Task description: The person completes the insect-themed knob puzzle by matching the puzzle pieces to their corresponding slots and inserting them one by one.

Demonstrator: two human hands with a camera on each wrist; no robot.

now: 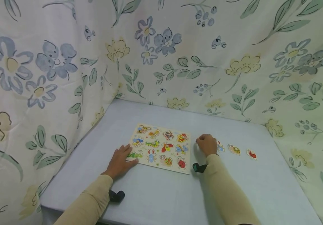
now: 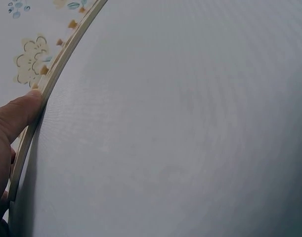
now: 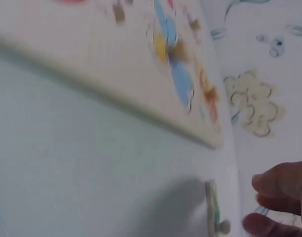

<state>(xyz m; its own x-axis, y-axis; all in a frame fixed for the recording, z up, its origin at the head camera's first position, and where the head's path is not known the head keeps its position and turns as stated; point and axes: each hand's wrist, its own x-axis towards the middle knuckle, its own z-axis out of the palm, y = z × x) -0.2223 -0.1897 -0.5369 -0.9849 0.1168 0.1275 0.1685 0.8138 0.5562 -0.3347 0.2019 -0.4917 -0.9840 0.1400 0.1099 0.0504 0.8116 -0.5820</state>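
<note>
My left hand (image 1: 122, 161) lay uncurled on rectangular pale-wood insect-picture board (image 1: 173, 168); my right hand (image 1: 207, 145) gaped beside green-faced, knobbed wooden piece (image 3: 213, 210), cut off below.

The table (image 1: 161, 193) (pale) bears a board (image 1: 159, 151) and loose pieces (image 1: 234, 149)

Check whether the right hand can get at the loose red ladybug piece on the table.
Probably yes: the right hand is on that side of the puzzle board, nothing covers the ladybug piece, and the spotted piece between them lies flat.
</note>
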